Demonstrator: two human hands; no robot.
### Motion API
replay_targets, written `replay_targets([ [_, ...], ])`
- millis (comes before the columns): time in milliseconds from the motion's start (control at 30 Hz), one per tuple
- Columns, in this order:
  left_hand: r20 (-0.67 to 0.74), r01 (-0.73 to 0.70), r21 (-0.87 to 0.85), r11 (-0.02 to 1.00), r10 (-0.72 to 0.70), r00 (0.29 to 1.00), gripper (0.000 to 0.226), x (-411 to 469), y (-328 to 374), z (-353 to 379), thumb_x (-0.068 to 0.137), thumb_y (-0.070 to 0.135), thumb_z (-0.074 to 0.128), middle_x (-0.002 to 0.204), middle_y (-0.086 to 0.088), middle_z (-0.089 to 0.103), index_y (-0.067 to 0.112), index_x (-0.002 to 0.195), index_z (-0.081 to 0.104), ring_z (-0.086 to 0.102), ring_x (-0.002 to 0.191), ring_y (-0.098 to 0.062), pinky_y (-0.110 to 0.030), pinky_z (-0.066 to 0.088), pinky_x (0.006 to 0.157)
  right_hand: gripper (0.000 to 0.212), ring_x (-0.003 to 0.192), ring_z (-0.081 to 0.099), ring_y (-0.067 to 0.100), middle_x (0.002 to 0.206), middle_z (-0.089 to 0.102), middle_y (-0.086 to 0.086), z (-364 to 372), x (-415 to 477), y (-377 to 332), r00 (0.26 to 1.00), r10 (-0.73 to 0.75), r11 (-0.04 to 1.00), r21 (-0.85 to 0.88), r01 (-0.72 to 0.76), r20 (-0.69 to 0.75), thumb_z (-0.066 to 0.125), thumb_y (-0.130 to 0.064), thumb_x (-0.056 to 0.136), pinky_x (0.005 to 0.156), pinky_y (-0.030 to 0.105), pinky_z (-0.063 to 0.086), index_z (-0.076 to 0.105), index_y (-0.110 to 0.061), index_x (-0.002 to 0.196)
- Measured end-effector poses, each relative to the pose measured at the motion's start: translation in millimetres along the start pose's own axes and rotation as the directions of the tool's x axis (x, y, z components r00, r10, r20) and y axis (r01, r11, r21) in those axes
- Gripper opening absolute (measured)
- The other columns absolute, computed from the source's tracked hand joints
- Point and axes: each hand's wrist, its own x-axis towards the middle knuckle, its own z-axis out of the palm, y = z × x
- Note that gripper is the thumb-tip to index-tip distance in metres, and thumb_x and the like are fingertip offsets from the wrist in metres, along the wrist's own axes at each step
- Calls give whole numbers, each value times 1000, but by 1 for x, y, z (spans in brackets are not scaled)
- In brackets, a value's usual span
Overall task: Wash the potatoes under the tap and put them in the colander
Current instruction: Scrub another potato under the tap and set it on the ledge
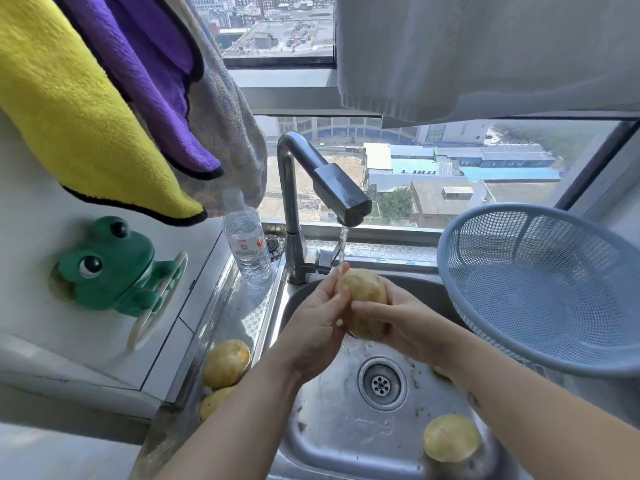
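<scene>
A steel sink (332,441) is set below a window, and a chrome tap (332,181) is seen running, its thin stream (342,251) falling onto the held potato (363,296). A blue mesh colander (540,289) is placed at the sink's right side, overhanging the rim. On the steel tabletop (242,317) to the left, a large potato (227,363) is laid against a second potato (214,400), which is partly covered by the left forearm. A clear water bottle (247,244) is stood beside the tap's base. A green frog holder (110,268) is fixed to the left wall, with a yellow cloth (86,116) and a purple cloth (156,81) hung above it. A third potato (452,438) is left in the basin at the near right, apart from the drain (381,382).

The held potato is kept upright above the basin, just under the spout. It is clasped from both sides: the grip of the left hand (315,323) is curled round its left flank, and the grip of the right hand (398,320) is wrapped round its lower right, the thumb laid across the front.
</scene>
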Motion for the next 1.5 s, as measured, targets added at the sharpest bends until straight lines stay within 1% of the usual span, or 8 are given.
replay_targets([
  [233, -321, -20, -41, 999, 5, 947, 36, 19, -3, 6, 93, 44, 50, 95, -11, 66, 16, 115, 58, 66, 79, -25, -38, 55, 65, 49, 98, 58, 5, 114, 58, -2, 35, -2, -10, 967, -172, 846, -531, 47, -188, 52, -34, 94, 81, 15, 52, 30, -23, 137],
  [333, -448, 147, -107, 983, -180, 876, 37, 20, 7, 14, 89, 56, 50, 81, -8, 64, 21, 96, 60, 62, 68, -25, -28, 50, 51, 62, 100, 60, 19, 131, 47, 8, 40, -2, -3, 969, -179, 798, -602, 41, -171, 48, -32, 97, 73, 20, 54, 11, -28, 147],
  [567, -394, -127, 72, 989, 146, 908, 25, 17, 1, 21, 101, 33, 38, 87, -5, 65, 19, 95, 58, 66, 76, -17, -29, 54, 56, 31, 97, 62, 15, 113, 61, 4, 49, 9, -4, 895, -263, 937, -318, 147, -361, 52, -30, 95, 78, 27, 54, 47, -27, 125],
  [733, -266, -222, 338, 914, 319, 910, 19, 7, -8, 18, 99, 30, 45, 103, 0, 65, 23, 116, 51, 66, 99, -18, -31, 55, 75, 34, 89, 65, 19, 108, 68, 7, 54, 13, -5, 860, -95, 994, -99, 52, -501, 47, -46, 95, 59, 25, 49, 61, -23, 115],
  [933, -169, -219, 336, 916, 288, 943, 49, 0, -14, 6, 75, 28, 76, 112, -7, 59, 49, 108, 48, 65, 101, -24, -36, 58, 74, 33, 95, 63, 26, 113, 62, 14, 50, 7, -10, 912, -15, 995, -96, -27, -409, 28, -35, 103, 67, 34, 56, 57, -25, 116],
  [1167, -380, -193, 78, 978, 208, 901, 45, 12, -9, 8, 81, 46, 67, 107, -14, 67, 22, 117, 57, 68, 92, -31, -51, 56, 69, 51, 131, 45, 21, 145, 36, -1, 46, 5, -7, 985, -61, 976, -215, 25, -161, 33, -30, 103, 107, 45, 41, 13, -34, 150],
  [1400, -340, -24, -98, 995, -11, 941, 32, 14, 1, 8, 100, 38, 39, 102, -14, 67, 18, 118, 56, 70, 81, -24, -45, 59, 69, 59, 99, 62, 25, 142, 38, 7, 35, 2, -11, 994, 41, 986, -158, -57, -102, 45, -27, 99, 72, 34, 57, 13, -37, 148],
  [1500, -253, -60, 123, 991, 90, 963, 38, 16, -5, 7, 102, 30, 40, 128, -12, 56, 25, 139, 38, 65, 105, -23, -44, 56, 86, 46, 103, 64, 29, 128, 57, 10, 34, 8, -8, 963, 35, 998, -37, -46, -267, 47, -39, 96, 71, 41, 58, 39, -26, 139],
])
